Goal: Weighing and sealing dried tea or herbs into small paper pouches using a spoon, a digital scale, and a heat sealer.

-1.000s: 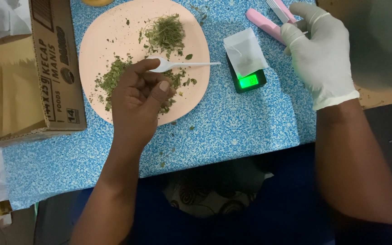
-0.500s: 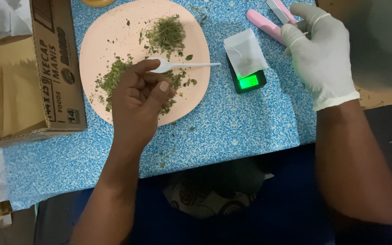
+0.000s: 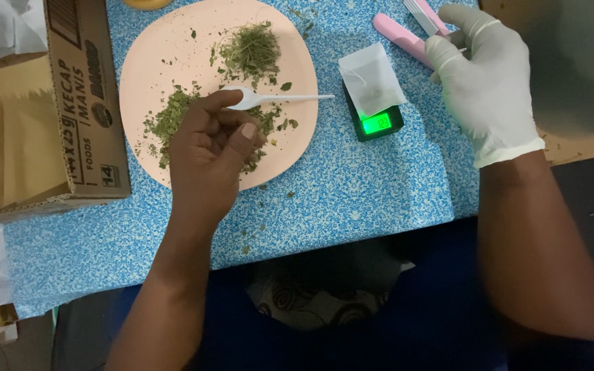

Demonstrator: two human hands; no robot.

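Observation:
My bare left hand point(image 3: 207, 151) pinches a white plastic spoon point(image 3: 290, 99), its handle pointing right over a pink plate point(image 3: 166, 48). Dried green leaf flakes point(image 3: 250, 48) lie in two loose heaps on the plate, one at the top and one partly under my hand. To the right of the plate, a small black scale point(image 3: 378, 124) with a lit green display carries a white paper sachet point(image 3: 371, 79). My right hand point(image 3: 486, 89), in a white glove, grips a pink tool point(image 3: 400, 36) at the table's far right.
An open cardboard box point(image 3: 84, 103) holding tan paper stands left of the plate. The table has a blue speckled cover point(image 3: 352, 199) with stray flakes near its front edge. My lap in dark clothing lies below.

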